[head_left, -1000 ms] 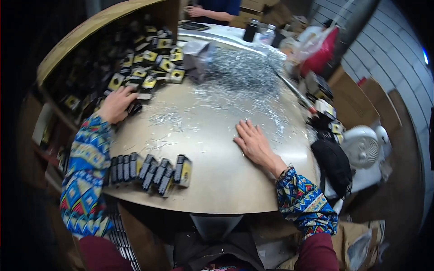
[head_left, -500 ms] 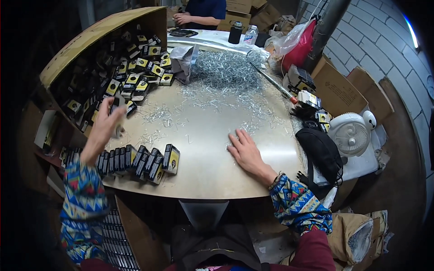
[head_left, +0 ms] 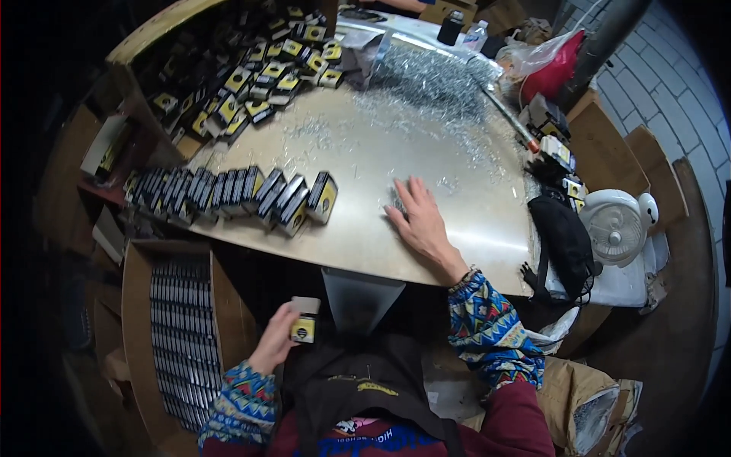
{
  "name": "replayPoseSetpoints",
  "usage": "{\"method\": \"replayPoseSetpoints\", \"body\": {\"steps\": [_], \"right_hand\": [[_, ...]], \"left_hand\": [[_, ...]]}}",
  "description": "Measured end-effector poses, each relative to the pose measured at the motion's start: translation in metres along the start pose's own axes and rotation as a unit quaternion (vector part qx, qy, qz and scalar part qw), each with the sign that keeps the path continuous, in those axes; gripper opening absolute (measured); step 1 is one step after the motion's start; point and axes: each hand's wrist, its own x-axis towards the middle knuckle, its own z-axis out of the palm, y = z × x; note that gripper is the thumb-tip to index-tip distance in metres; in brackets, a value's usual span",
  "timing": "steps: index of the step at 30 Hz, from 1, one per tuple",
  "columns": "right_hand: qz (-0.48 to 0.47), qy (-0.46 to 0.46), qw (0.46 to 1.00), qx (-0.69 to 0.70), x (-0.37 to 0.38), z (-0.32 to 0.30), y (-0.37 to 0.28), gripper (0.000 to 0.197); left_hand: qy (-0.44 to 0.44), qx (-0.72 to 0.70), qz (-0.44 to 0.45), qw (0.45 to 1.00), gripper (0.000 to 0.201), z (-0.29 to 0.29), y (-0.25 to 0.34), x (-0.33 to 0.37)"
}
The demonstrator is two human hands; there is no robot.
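Note:
My left hand (head_left: 274, 337) is closed on a small black and yellow cardboard box (head_left: 303, 329), held below the table's front edge in front of my lap. The box's pale top flap stands up. My right hand (head_left: 423, 227) rests palm down on the metal-topped table (head_left: 358, 244), fingers spread. Some small silvery wire pieces (head_left: 399, 204) lie beside and partly under its fingers. To its left, a long row of closed small boxes (head_left: 228, 189) stands on edge along the table's front.
A large carton (head_left: 122, 72) of loose small boxes lies tipped at the far left. Beyond my hands is a big heap of wire pieces (head_left: 434, 80). A carton (head_left: 137, 327) packed with boxes sits lower left. At right are a black bag (head_left: 560, 247) and a white fan (head_left: 615, 228).
My left hand has come from beside the loose boxes down to my lap, with the small box in it. My right hand stays on the table, now beside some wire pieces. The view has tilted down.

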Motion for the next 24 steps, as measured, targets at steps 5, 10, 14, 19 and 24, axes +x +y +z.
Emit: {"method": "replayPoseSetpoints", "body": {"steps": [5, 10, 14, 19, 24], "right_hand": [[-0.009, -0.047, 0.999, -0.001, -0.029, 0.022, -0.065, 0.042], [0.0, -0.041, 0.998, -0.051, -0.073, 0.013, -0.12, 0.044], [-0.018, -0.1, 0.995, -0.022, -0.089, -0.024, -0.138, 0.042], [0.05, -0.1, 0.965, 0.239, -0.086, -0.056, -0.127, 0.036], [-0.019, -0.136, 0.982, 0.128, -0.118, -0.013, -0.114, 0.029]], "left_hand": [[-0.059, 0.177, -0.023, 0.982, 0.028, 0.029, -0.051, 0.011], [-0.045, -0.045, -0.1, 0.993, 0.015, 0.05, -0.068, 0.005], [-0.072, -0.069, -0.074, 0.992, 0.021, 0.044, -0.075, 0.007], [-0.094, -0.034, -0.036, 0.994, 0.037, 0.05, -0.076, 0.001], [-0.044, 0.388, 0.132, 0.911, 0.078, 0.062, -0.076, -0.002]]}}
